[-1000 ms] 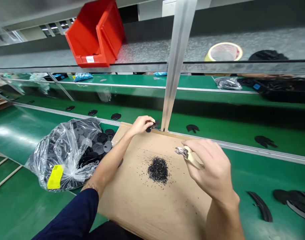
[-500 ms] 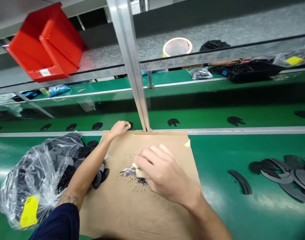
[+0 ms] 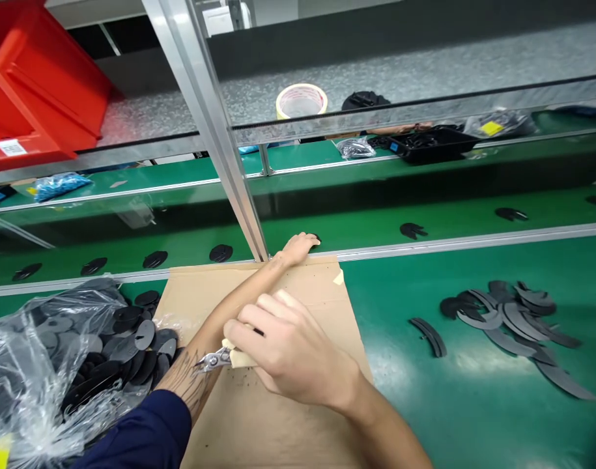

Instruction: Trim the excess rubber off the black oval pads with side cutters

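Observation:
My left hand (image 3: pixel 300 247) reaches across the brown cardboard (image 3: pixel 273 417) to the green belt, just right of the metal post. Its fingers are closed at a small black flat piece (image 3: pixel 317 238), mostly hidden by them. Nearer to me, my right hand (image 3: pixel 292 345) is wrapped round a pair of nippers (image 3: pixel 232 357) with pale, tape-like handles. The metal jaws point left, above my left forearm in this view. At the left, a clear plastic bag (image 3: pixel 38 365) lies open beside a heap of black discs (image 3: pixel 131 352).
Black discs and notched black pieces (image 3: pixel 413 230) lie spaced along the green belt (image 3: pixel 376 202). Curved black offcuts (image 3: pixel 517 326) are piled on the green table at right. Overhead, a shelf carries a red bin (image 3: pixel 48 85) and a tape roll (image 3: pixel 301 101); a metal post (image 3: pixel 219 143) stands ahead.
My left hand has moved right past the post, along with the black piece. Pieces on the belt have shifted right. The nippers stay in my right hand. The view has turned slightly.

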The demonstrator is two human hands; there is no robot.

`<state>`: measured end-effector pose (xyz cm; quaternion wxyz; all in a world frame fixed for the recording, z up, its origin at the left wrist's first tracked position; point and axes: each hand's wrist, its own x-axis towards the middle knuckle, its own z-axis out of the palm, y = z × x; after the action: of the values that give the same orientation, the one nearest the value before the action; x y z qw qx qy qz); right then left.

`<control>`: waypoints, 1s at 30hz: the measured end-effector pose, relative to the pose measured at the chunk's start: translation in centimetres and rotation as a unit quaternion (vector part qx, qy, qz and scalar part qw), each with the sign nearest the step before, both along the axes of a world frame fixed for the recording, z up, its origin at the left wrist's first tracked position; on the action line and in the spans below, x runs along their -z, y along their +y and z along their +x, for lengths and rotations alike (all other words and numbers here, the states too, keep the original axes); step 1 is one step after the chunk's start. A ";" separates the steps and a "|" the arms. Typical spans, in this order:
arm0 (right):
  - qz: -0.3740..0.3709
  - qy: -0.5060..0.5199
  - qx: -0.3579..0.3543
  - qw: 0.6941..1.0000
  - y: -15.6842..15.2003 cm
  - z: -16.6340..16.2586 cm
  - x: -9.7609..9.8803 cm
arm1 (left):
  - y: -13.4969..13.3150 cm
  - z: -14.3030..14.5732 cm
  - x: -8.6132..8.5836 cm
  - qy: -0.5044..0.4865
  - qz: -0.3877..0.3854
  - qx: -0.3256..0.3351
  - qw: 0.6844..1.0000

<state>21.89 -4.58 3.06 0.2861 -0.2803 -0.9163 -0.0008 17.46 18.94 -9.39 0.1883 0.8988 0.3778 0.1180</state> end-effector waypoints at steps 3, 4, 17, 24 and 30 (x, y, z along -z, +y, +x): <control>-0.004 -0.011 -0.001 1.000 -0.2 0.1 -0.2 | 0.8 0.8 0.2 0.003 0.000 -0.021 1.000; -0.004 -0.011 -0.001 1.000 -0.2 0.1 -0.2 | 0.9 0.8 0.1 -0.003 0.000 -0.025 1.000; 0.047 0.327 0.172 0.928 1.3 1.8 -0.6 | -9.0 -8.7 -7.5 -0.412 -0.030 0.019 0.910; -0.110 0.352 0.115 0.922 3.0 0.4 0.3 | -18.0 -15.5 -12.0 -0.478 -0.057 -0.004 0.877; -0.156 0.363 0.076 0.916 2.4 -1.3 0.2 | -19.9 -25.8 -10.9 -0.151 0.018 -0.107 0.982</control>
<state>20.55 -2.17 2.85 0.5504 -0.3708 -0.7143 0.2223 -8.36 -0.92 1.50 0.2134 0.8281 0.4368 0.2790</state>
